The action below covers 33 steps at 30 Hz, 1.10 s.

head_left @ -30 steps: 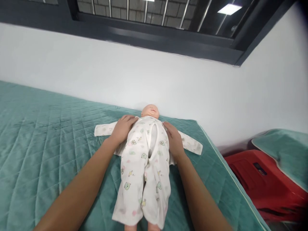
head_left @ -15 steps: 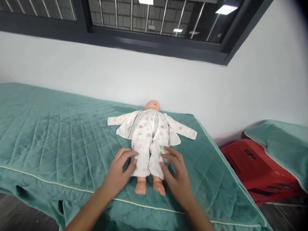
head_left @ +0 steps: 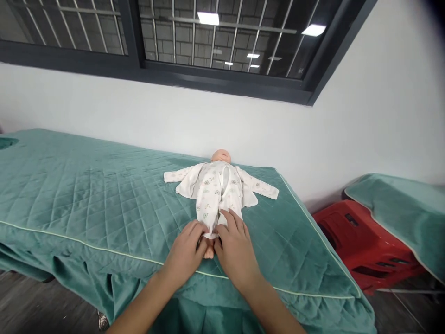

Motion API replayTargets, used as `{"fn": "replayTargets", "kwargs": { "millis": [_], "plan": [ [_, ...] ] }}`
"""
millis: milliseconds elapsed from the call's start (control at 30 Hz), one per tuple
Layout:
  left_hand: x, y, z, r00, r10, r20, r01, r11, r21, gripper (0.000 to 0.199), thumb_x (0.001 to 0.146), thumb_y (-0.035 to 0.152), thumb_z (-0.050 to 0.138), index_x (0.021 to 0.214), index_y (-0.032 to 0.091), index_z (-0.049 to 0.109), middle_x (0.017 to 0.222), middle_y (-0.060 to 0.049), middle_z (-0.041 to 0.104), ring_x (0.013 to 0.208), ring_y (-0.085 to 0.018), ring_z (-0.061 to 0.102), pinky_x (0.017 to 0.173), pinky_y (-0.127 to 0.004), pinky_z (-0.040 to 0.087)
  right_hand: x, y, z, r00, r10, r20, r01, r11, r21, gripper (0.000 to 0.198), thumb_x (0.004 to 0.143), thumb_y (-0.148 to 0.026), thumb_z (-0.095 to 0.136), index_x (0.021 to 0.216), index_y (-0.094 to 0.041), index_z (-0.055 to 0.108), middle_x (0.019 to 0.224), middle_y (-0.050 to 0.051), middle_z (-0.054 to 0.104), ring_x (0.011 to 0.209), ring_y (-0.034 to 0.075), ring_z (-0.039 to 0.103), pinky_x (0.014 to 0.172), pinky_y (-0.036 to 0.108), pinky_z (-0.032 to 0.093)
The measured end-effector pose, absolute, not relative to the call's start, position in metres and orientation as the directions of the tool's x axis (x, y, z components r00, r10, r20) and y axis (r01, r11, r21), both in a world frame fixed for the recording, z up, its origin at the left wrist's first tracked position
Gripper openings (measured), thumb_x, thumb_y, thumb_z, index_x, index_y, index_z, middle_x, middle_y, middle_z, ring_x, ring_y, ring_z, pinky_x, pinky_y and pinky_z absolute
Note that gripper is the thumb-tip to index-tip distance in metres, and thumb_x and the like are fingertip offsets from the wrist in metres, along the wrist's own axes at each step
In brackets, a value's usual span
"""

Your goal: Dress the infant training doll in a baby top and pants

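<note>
A baby doll (head_left: 221, 156) lies on its back on the green quilted bed cover (head_left: 97, 199), its head by the wall. It has on a white printed jacket (head_left: 187, 182), open with sleeves spread, and matching white trousers (head_left: 207, 195). At the cuff of the trouser leg on the left, my left hand (head_left: 186, 253) is closed with thumb and fingers pinching the cloth. My right hand (head_left: 236, 248) curls over the other trouser leg, thumb at the cuff. Between the hands one bare foot (head_left: 209, 250) shows; the other is hidden behind my right hand.
Right of the bed stands a red plastic stool (head_left: 368, 246) with a green cloth-covered surface (head_left: 403, 208) over it. Behind the bed runs a white wall (head_left: 139, 118) under a dark-framed window (head_left: 222, 81) with bars. The cover's front edge hangs down towards the floor.
Both hands have moved in from beside the trouser legs to the cuffs and closed on the cloth. The doll's legs are nearer together. The view has tilted up slightly.
</note>
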<state>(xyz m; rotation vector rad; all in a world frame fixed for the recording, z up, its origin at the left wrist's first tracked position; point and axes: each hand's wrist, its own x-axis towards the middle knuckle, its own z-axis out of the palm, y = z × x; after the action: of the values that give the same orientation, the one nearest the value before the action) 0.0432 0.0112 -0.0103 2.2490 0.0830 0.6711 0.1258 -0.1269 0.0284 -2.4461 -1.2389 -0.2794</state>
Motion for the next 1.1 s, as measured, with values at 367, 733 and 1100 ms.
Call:
{"fn": "replayTargets", "kwargs": {
  "millis": [367, 733, 1100],
  "plan": [
    [0.008, 0.008, -0.014, 0.853, 0.416, 0.315, -0.054, -0.531, 0.846, 0.013, 0.095, 0.025, 0.046, 0.091, 0.021, 0.057, 0.089, -0.002, 0.059, 0.085, -0.018, 0.057, 0.079, -0.031, 0.045, 0.114, -0.152, 0.048, 0.398, 0.831, 0.389, 0.910, -0.306, -0.279, 0.017, 0.091, -0.014, 0.050, 0.095, -0.022, 0.065, 0.144, 0.008, 0.049, 0.143, 0.027, 0.030, 0.115, 0.053, 0.033],
    [0.044, 0.000, 0.024, 0.858, 0.146, 0.493, -0.163, -0.833, 0.530, 0.017, 0.092, 0.022, 0.050, 0.107, 0.021, 0.059, 0.107, -0.006, 0.061, 0.103, -0.023, 0.054, 0.090, -0.039, 0.044, 0.163, -0.184, 0.009, 0.731, 0.651, 0.204, 0.649, -0.571, -0.503, 0.034, 0.080, -0.025, 0.064, 0.111, -0.017, 0.053, 0.111, 0.010, 0.060, 0.103, 0.025, 0.059, 0.089, 0.040, 0.049],
    [0.077, -0.017, 0.032, 0.957, -0.048, 0.285, -0.097, -0.982, 0.160, 0.012, 0.089, 0.015, 0.050, 0.097, 0.017, 0.059, 0.100, -0.010, 0.063, 0.097, -0.028, 0.054, 0.080, -0.042, 0.041, 0.147, -0.175, -0.007, 0.714, 0.632, 0.300, 0.692, -0.575, -0.435, 0.019, 0.091, -0.016, 0.043, 0.101, -0.021, 0.058, 0.099, 0.005, 0.061, 0.094, 0.020, 0.057, 0.078, 0.031, 0.043]
  ]
}}
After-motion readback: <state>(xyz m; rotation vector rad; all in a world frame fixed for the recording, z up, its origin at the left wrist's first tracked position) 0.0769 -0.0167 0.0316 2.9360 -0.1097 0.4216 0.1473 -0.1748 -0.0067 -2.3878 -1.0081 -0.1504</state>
